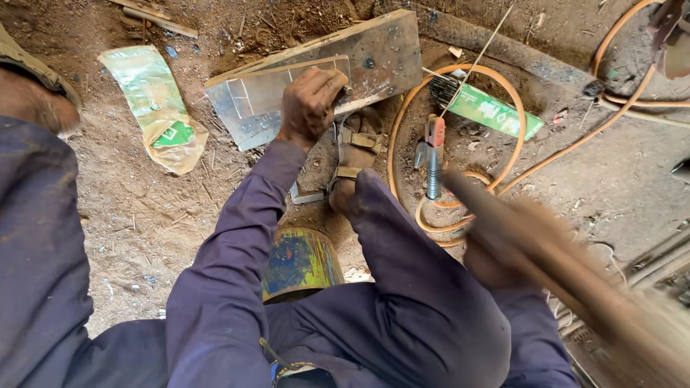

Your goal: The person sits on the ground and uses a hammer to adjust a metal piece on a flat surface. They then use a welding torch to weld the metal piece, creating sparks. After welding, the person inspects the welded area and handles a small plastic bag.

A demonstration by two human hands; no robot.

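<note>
The left hand (310, 100) presses closed on one marked steel plate (262, 100) lying on the dirt floor (136, 215). The right hand (496, 255), blurred, grips one wooden handle (546, 251). Nearby: one electrode holder (433, 154), one rod packet (492, 111), one sandal (357, 147).

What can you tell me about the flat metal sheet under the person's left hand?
The metal sheet is thin, grey and shiny, roughly rectangular, with lines scribed across it. It lies flat on the dirt ground, its far edge against a thicker rusty steel plate. The left hand presses on its right end, and a sandalled foot sits just beside it.
</note>
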